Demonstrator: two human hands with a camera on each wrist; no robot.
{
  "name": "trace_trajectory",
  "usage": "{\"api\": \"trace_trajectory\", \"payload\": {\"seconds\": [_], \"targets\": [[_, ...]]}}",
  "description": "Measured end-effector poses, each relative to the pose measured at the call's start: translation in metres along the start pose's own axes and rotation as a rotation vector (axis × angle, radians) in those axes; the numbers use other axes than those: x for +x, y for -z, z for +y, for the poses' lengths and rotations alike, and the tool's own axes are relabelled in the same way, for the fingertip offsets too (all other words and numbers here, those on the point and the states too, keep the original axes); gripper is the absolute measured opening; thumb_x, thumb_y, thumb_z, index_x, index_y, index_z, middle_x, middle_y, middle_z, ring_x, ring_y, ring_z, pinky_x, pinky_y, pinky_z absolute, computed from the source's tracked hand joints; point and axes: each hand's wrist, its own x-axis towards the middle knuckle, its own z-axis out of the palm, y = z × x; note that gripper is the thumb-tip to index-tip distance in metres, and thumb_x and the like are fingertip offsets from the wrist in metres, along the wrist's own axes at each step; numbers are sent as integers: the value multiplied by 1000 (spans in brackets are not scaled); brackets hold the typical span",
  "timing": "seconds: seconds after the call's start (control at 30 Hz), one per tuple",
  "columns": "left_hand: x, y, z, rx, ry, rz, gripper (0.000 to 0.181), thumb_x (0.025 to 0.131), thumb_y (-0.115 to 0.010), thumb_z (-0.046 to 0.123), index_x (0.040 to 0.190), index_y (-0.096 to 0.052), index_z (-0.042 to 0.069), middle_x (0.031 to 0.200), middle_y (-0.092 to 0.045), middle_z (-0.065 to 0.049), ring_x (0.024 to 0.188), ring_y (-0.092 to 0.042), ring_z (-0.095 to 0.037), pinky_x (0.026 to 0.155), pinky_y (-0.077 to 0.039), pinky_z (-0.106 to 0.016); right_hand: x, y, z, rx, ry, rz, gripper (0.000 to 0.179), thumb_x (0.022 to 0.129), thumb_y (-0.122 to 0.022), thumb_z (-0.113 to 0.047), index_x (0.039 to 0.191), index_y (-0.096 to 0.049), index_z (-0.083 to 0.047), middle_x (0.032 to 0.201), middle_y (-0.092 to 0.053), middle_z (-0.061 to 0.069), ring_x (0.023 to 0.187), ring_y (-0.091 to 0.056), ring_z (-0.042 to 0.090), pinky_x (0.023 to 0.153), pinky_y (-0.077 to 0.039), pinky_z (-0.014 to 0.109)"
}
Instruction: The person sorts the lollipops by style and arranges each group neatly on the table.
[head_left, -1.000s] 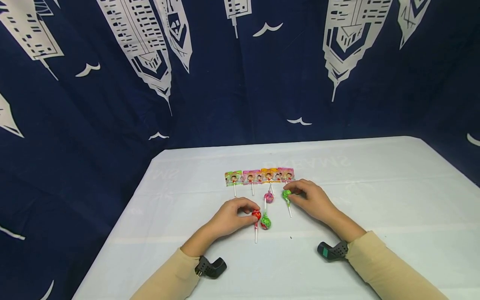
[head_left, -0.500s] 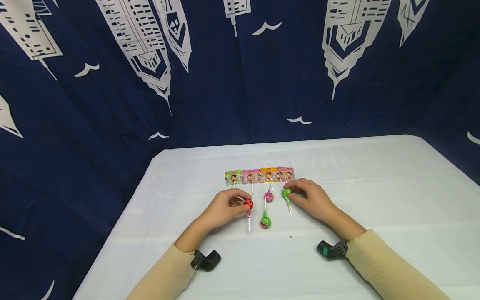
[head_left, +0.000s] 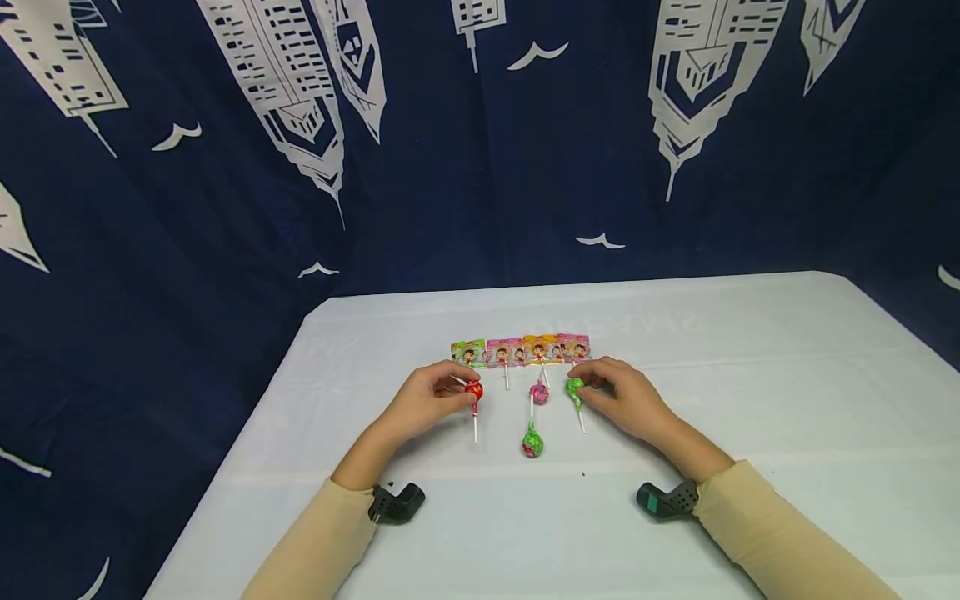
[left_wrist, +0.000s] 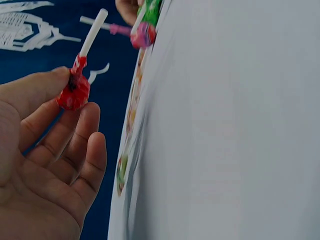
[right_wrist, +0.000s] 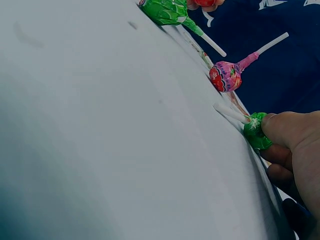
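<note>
Between thumb and fingertips my left hand (head_left: 423, 400) pinches the round head of a red lollipop (head_left: 474, 390), its white stick pointing toward me. In the left wrist view that red lollipop (left_wrist: 74, 93) is off the table, the other fingers loosely bent below it. My right hand (head_left: 624, 398) pinches a green lollipop (head_left: 575, 387) by its wrapped head, the stick lying toward the near side. Between the hands lie a pink lollipop (head_left: 539, 392) and, nearer me, another green lollipop (head_left: 532, 443), its stick pointing away toward the pink one.
Behind the hands a row of flat-wrapped lollipops (head_left: 505, 352) in green, pink and orange packets lies side by side, sticks toward me. They rest on a white-covered table (head_left: 480, 533). A dark blue printed curtain (head_left: 480, 167) hangs behind its far edge.
My left hand has carried the red lollipop left and away from me, from beside the nearer green lollipop to just in front of the green packet. My right hand has stayed in place.
</note>
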Motion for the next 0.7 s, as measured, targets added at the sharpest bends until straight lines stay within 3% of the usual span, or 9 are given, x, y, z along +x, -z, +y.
{"api": "trace_trajectory", "payload": {"seconds": [0.37, 0.7], "targets": [[-1, 27, -16, 52, 20, 7, 28, 86, -77, 16, 113, -73, 11, 109, -72, -8, 86, -64, -16, 72, -50, -27, 0, 0, -1, 2, 0, -6, 24, 91, -72, -13, 115, -70, -15, 106, -71, 0, 94, -62, 16, 85, -50, 38], [-2, 38, -27, 60, 37, -9, 26, 85, -78, 14, 111, -73, 11, 104, -72, -9, 83, -61, -17, 69, -48, -24, 0, 0, 0, -2, 0, -5, 24, 91, -72, -13, 115, -70, -15, 105, -70, -1, 94, -62, 16, 85, -50, 38]]}}
